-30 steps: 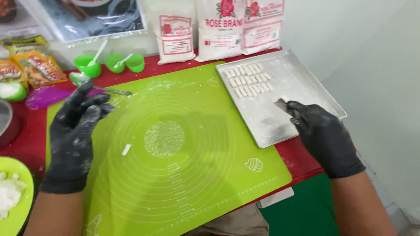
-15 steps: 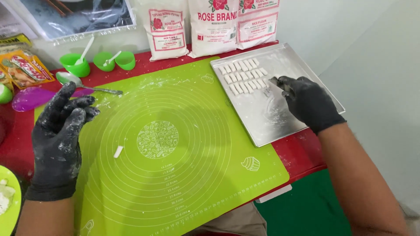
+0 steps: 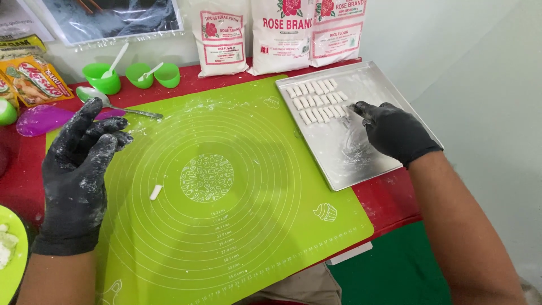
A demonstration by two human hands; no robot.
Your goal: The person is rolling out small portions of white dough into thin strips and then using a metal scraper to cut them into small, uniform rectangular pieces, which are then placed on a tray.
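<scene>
Both my hands wear black gloves dusted with flour. My left hand [image 3: 82,169] hovers above the left side of the green silicone mat [image 3: 237,226], fingers spread and holding nothing. A single small white dough piece [image 3: 156,192] lies on the mat just right of it. My right hand [image 3: 395,133] reaches over the metal tray [image 3: 361,161], its fingertips pinched on a small dough piece at the right end of the rows of cut dough pieces [image 3: 316,101].
Three white flour bags [image 3: 279,34] stand along the back wall. Small green cups [image 3: 132,74] with spoons, a metal spoon [image 3: 116,104], a purple lid [image 3: 42,120] and snack packets [image 3: 34,79] sit at the back left. A green plate [image 3: 10,254] holds dough at the left edge.
My right hand has moved from the tray's near part up to the rows of dough pieces. The left hand has stayed over the mat, and the view has tilted slightly.
</scene>
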